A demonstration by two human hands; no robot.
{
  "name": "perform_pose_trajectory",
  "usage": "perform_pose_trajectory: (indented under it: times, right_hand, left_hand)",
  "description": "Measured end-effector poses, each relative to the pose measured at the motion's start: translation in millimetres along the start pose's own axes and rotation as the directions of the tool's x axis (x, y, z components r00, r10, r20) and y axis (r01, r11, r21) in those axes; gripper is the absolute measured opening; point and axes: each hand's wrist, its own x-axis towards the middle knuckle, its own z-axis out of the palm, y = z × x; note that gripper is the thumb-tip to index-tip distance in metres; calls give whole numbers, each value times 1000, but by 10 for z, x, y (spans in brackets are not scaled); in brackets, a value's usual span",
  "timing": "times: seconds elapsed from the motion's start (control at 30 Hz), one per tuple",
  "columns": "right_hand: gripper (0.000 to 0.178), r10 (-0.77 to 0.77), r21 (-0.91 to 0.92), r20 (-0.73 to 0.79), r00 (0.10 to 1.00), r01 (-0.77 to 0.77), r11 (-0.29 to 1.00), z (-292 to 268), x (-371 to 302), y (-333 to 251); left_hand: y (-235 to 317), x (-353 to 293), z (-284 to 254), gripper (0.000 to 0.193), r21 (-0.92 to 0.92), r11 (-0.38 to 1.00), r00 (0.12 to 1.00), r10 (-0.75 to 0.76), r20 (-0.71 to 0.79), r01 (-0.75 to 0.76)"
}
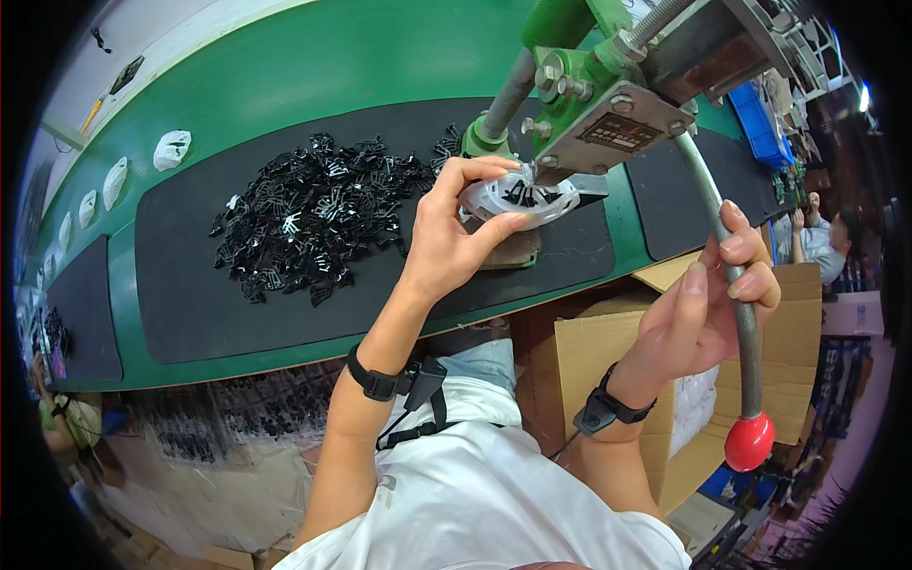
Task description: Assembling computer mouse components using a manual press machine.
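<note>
A green hand press (577, 109) with a metal plate on its front stands on the bench. Under its head, my left hand (445, 233) pinches a translucent white, curved plastic piece (543, 213) between thumb and fingers. Black parts show inside that piece; the press head partly hides its far side. My right hand (698, 309) has its fingers wrapped round the press's steel lever (749, 366), above the red ball knob (750, 443) at its end. Left of the press lies a heap of small black plastic parts (318, 214) on a dark mat (190, 285).
Below my right hand stands an open cardboard box (598, 356) with white material inside. White plastic pieces (172, 149) sit along the green bench (380, 71) at the left. A blue bin (760, 123) is at the far right, near another person (817, 242). Someone else (71, 423) appears at far left.
</note>
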Motion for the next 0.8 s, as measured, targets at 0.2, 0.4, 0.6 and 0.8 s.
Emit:
perform_pose_trajectory:
  times: [0.2,0.4,0.6,0.8]
  right_hand:
    - [34,-28,-60,-7,1000,27,998,-38,-120,91]
    - [35,-116,-232,56,992,126,965,-41,-359,255]
    - [37,-197,-253,77,977,211,944,-15,-558,552]
    - [38,-222,-101,8,975,222,970,79,-320,379]
  left_hand:
    - [-4,-18,49,42,-26,1000,996,11,-86,-13]
    - [-3,-2,46,43,36,997,994,70,-86,-68]
    - [-11,3,45,43,22,998,994,65,-84,-64]
    - [7,-14,-22,40,29,999,998,20,-61,-19]
